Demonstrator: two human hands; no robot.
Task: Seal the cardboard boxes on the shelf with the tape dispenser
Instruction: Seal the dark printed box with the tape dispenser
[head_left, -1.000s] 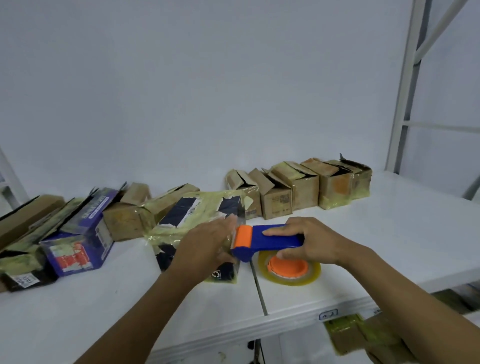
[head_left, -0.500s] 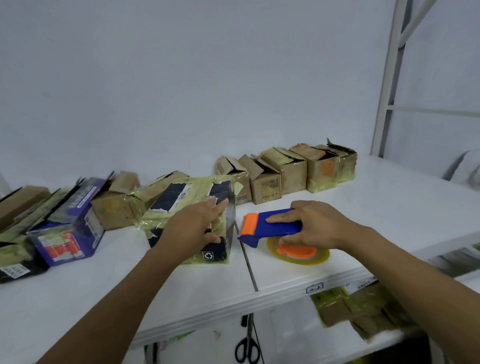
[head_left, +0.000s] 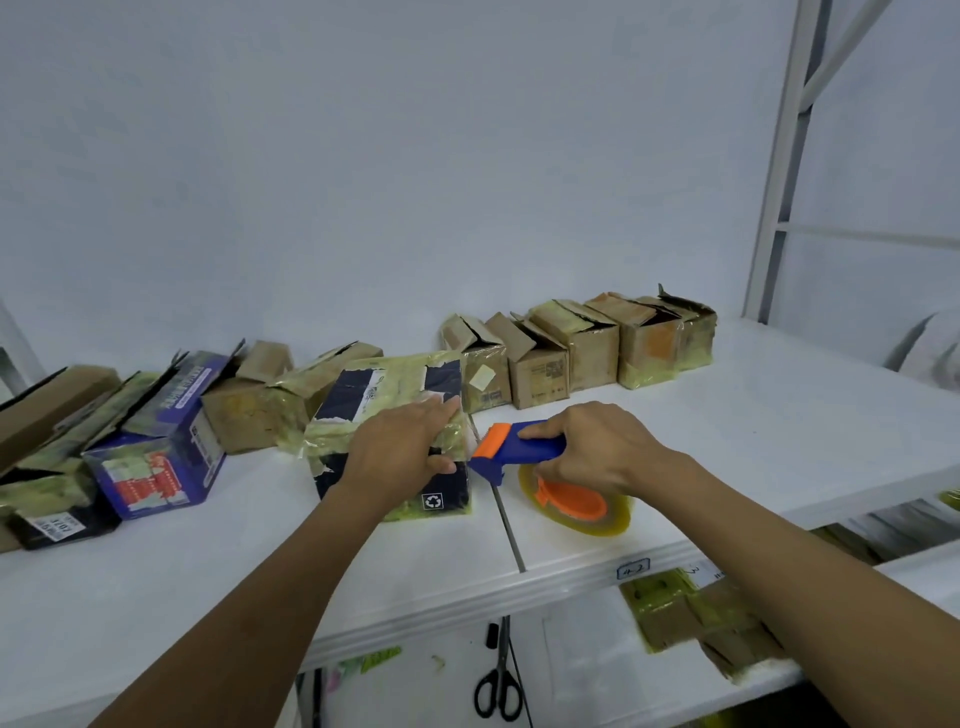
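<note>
Head view of the upper shelf (head_left: 753, 431), white, with a seam running front to back between the two hands. The left hand (head_left: 400, 452) holds the dark box (head_left: 395, 382) at its upper right edge: the fingers lie flat across the yellowish tape on top, and the thumb presses on the front face. This box stands on the shelf just left of the seam, a recycling mark on its front.

The right hand (head_left: 597, 447) grips the blue handle of the tape dispenser (head_left: 540, 448), fingers curled round it. The dispenser's orange tip points left, just beside the box's right side; whether the two touch cannot be told. Its tape roll (head_left: 576, 504), clear-yellow on an orange hub, rests on the shelf under the hand.

Behind, a row of brown boxes (head_left: 587, 348) stands along the wall, flaps partly raised. To the left lie a blue box (head_left: 156, 467) and further taped cartons. A label (head_left: 632, 569) sits on the shelf's front edge. Below, scissors (head_left: 497, 691) and taped packages (head_left: 691, 618) show on a lower level.
</note>
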